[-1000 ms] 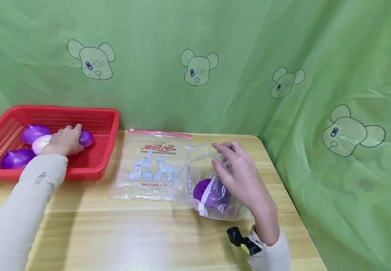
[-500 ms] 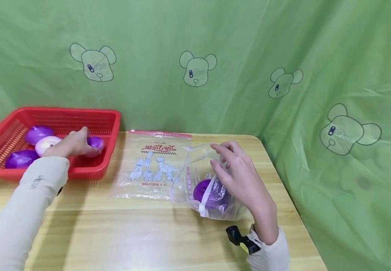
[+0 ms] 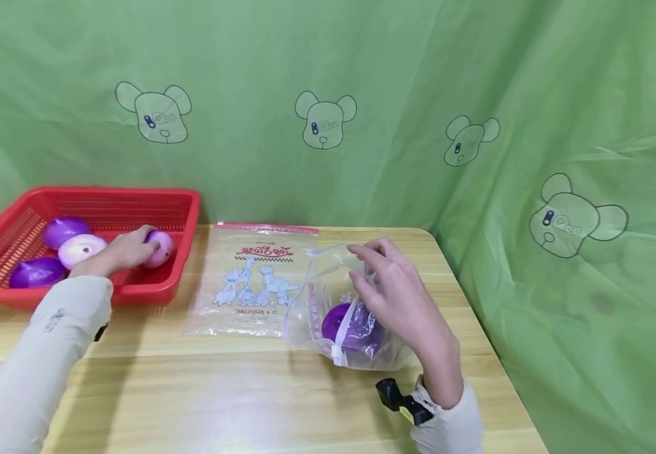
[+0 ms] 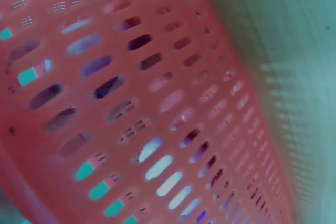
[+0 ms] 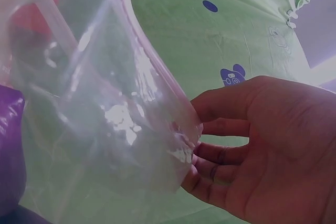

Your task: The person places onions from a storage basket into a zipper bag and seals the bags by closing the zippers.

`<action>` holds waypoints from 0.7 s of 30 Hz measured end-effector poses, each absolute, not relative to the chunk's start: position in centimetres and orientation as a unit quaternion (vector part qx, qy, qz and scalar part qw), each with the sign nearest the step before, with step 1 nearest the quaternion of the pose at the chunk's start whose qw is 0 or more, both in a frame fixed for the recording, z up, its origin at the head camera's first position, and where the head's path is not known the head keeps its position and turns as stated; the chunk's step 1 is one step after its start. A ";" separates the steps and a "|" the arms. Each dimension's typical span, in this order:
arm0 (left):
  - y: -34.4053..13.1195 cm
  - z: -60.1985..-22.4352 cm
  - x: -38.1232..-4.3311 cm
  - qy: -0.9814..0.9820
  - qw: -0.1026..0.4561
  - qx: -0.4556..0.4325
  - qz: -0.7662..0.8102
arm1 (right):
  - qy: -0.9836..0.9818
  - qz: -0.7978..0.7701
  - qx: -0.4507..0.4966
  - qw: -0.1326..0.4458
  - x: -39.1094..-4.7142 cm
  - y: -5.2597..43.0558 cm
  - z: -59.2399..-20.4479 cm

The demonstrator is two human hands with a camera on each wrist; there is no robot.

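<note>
My left hand (image 3: 117, 252) reaches into the red plastic basket (image 3: 160, 293) and grips a purple onion (image 3: 160, 250) near its right side. Three more onions lie to the left of that hand: a pale-faced one (image 3: 81, 251) and two purple ones, one behind (image 3: 65, 232) and one in front (image 3: 37, 273). With thumb and fingers, my right hand (image 3: 404, 296) pinches the rim of a clear zip bag (image 5: 110, 114), whose mouth gapes toward the left. Inside that bag sits purple onion (image 3: 336, 321). The left wrist view shows basket wall (image 4: 173, 77), with the hand hidden.
A flat clear zip bag (image 3: 251, 277) with a pink slider strip and printed cartoon figures lies between the basket and the right hand. Green curtain (image 3: 237, 126) hangs behind and to the right of the wooden table (image 3: 220, 391).
My left hand has shifted right within the basket, and the onion in its grip has come into fuller view, turned to a paler side. The right hand keeps its hold on the bag.
</note>
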State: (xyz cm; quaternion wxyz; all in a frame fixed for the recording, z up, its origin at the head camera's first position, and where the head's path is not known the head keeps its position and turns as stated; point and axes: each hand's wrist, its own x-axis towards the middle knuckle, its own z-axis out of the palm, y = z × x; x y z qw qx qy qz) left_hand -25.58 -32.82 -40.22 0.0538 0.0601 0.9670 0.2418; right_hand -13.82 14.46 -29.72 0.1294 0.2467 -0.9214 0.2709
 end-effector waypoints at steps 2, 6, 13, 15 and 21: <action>-32.7 -40.6 -25.6 0.967 0.039 0.059 0.244 | -0.922 0.270 0.245 0.131 -13.8 14.5 -29.7; -32.0 -41.1 -25.6 0.967 0.036 0.051 0.248 | -0.923 0.267 0.245 0.133 -13.7 14.6 -29.6; -31.2 -41.1 -25.1 0.975 0.040 0.052 0.212 | -0.922 0.265 0.247 0.135 -13.7 14.7 -29.6; -31.2 -40.9 -24.8 0.975 0.023 0.051 0.214 | -0.922 0.265 0.247 0.137 -13.7 14.7 -29.5; -31.1 -38.9 -23.6 0.966 -0.054 0.021 0.253 | -0.921 0.267 0.247 0.141 -13.8 14.9 -29.6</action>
